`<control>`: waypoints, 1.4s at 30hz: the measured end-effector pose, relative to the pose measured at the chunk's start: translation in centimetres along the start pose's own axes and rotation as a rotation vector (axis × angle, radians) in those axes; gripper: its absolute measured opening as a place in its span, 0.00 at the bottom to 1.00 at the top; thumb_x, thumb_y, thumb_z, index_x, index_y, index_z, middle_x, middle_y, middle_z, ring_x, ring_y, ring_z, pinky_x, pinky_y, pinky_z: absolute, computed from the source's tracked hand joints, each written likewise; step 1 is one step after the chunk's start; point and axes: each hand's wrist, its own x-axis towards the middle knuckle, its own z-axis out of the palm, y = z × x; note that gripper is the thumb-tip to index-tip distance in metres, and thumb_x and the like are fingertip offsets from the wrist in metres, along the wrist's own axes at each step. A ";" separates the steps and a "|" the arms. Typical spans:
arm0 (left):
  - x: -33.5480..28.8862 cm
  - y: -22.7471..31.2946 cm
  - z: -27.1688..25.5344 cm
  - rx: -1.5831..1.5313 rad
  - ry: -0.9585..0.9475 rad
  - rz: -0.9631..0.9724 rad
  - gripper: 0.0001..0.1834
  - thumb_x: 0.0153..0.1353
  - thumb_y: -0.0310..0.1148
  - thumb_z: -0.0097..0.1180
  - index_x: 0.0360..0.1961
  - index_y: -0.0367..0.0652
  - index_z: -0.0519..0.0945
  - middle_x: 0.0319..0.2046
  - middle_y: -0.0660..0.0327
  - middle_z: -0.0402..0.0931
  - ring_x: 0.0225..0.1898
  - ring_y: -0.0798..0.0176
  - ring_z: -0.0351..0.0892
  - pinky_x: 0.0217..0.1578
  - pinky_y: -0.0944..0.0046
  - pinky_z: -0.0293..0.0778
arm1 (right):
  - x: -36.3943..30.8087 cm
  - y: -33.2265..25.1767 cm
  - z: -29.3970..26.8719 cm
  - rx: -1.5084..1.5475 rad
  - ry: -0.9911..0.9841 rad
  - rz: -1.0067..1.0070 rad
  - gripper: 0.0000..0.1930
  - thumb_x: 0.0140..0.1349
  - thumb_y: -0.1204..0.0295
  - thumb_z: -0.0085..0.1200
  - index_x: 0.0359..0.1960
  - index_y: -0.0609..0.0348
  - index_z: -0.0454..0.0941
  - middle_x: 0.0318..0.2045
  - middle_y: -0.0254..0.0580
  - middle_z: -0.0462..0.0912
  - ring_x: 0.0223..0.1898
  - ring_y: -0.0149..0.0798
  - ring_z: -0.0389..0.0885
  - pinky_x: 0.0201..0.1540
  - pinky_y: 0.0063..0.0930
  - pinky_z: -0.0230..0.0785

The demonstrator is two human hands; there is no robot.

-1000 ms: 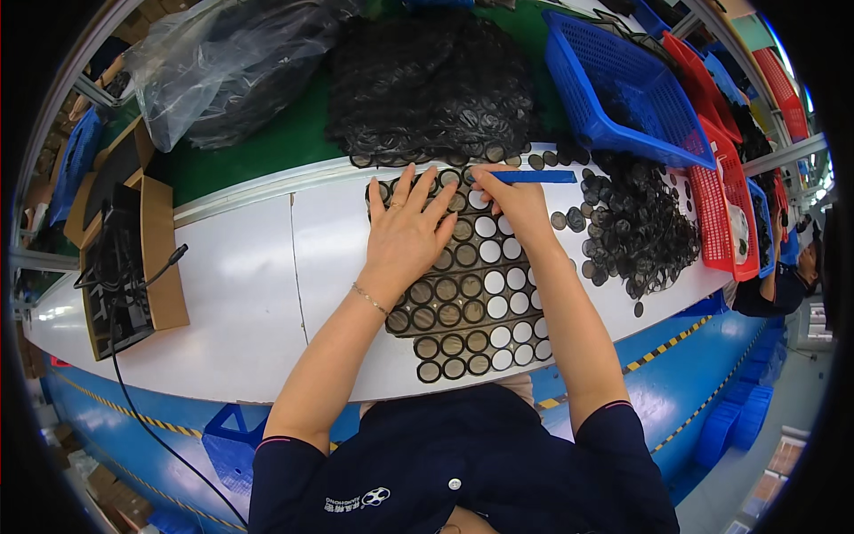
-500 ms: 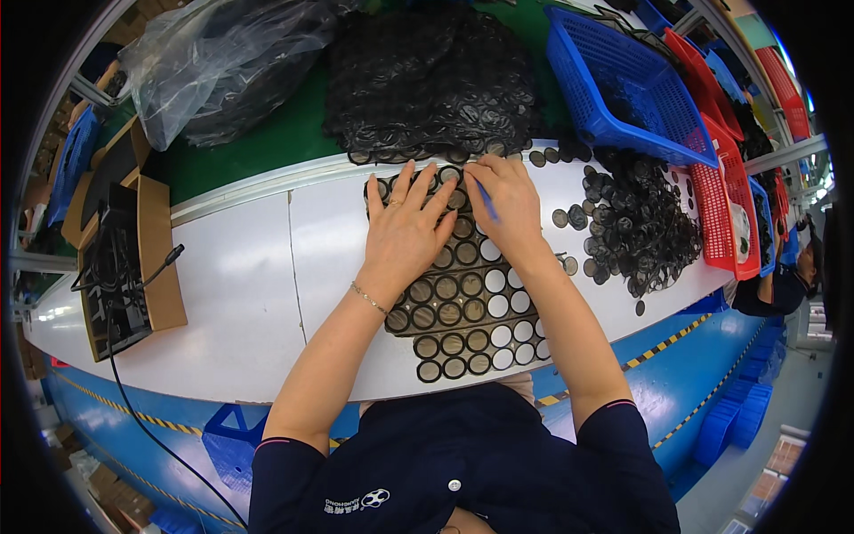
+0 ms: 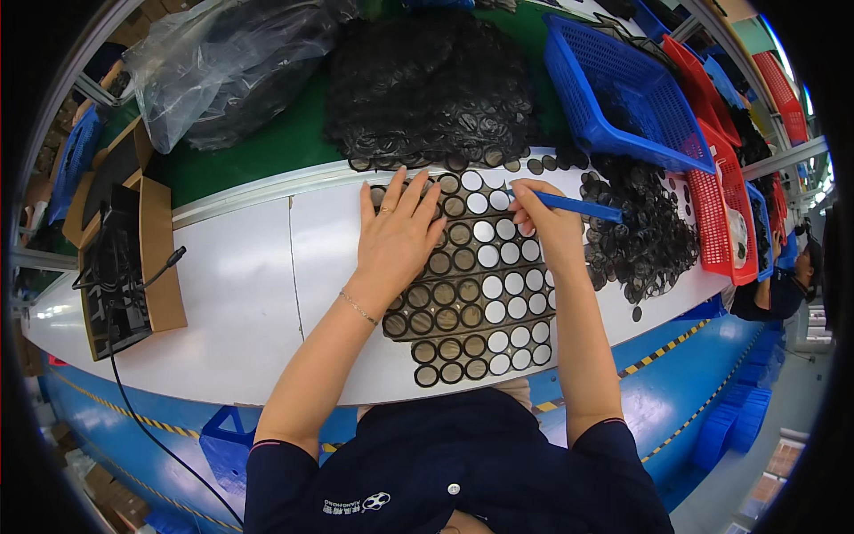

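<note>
Across the sheet of black rings [image 3: 445,295], several rows have grey-brown centres on the left and white centres on the right. My left hand [image 3: 396,233] lies flat on the upper left of this sheet, fingers spread. Near the upper right edge, my right hand [image 3: 550,222] grips a slim blue tool [image 3: 578,206]. Its thin tip points left over the rings, and its wide end sticks out to the right; its exact kind I cannot make out. Right of that hand lies a heap of loose dark discs [image 3: 636,231].
A black pile of ring sheets [image 3: 431,84] sits beyond the metal rail. Clear plastic bags [image 3: 231,71] lie far left. An open cardboard box [image 3: 160,258] with a black device and cable stands left. Blue [image 3: 623,107] and red baskets [image 3: 719,209] line the right; a co-worker [image 3: 774,289] is beyond.
My right hand has moved right, away from my left hand, and the blue tool now lies nearly level. More white centres show in the upper rows. My left hand has shifted slightly left.
</note>
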 end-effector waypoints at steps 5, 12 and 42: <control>-0.9 -0.9 -0.4 0.072 -0.008 -0.045 0.26 0.66 0.46 0.54 0.64 0.52 0.73 0.67 0.61 0.67 0.70 0.53 0.60 0.68 0.34 0.46 | 0.2 0.0 2.3 0.058 -0.094 0.044 0.15 0.65 0.64 0.60 0.44 0.64 0.82 0.30 0.35 0.83 0.28 0.23 0.77 0.27 0.17 0.68; -0.8 -0.9 -0.5 0.052 0.016 -0.043 0.25 0.66 0.46 0.55 0.63 0.56 0.74 0.66 0.60 0.68 0.69 0.52 0.61 0.67 0.33 0.47 | 2.0 1.3 6.2 -0.057 -0.170 -0.028 0.13 0.62 0.64 0.62 0.40 0.61 0.85 0.27 0.31 0.82 0.27 0.23 0.79 0.25 0.16 0.68; -1.0 -1.1 -0.4 0.043 0.060 -0.045 0.23 0.66 0.47 0.55 0.61 0.56 0.77 0.65 0.59 0.69 0.69 0.50 0.62 0.66 0.30 0.47 | -1.0 1.1 3.3 -0.065 0.016 -0.007 0.17 0.64 0.61 0.62 0.44 0.64 0.84 0.30 0.33 0.83 0.26 0.22 0.75 0.26 0.17 0.65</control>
